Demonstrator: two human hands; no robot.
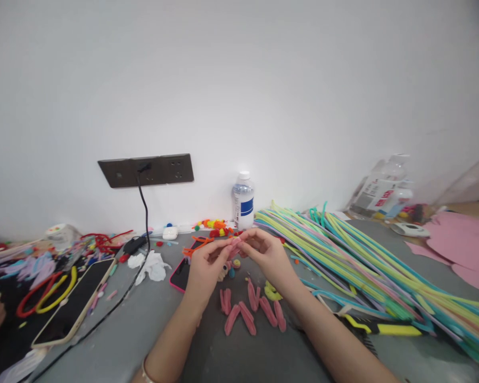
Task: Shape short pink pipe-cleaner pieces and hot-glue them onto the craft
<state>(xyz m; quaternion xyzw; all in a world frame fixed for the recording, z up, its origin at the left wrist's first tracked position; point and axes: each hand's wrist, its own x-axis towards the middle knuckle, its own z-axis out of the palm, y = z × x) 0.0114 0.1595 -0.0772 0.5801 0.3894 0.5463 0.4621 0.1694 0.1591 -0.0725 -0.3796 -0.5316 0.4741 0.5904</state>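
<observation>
Now your left hand [208, 266] and right hand [272, 259] meet, both pinching a pink chenille piece [235, 246] beyond the folded pink stems [247, 318], apparently shaping it, the next move wanting steady pressure.

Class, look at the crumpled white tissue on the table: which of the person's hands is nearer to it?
Left. The left hand is to the right of the crumpled white tissue, apart from it; the right hand is farther right, beyond the left.
</observation>
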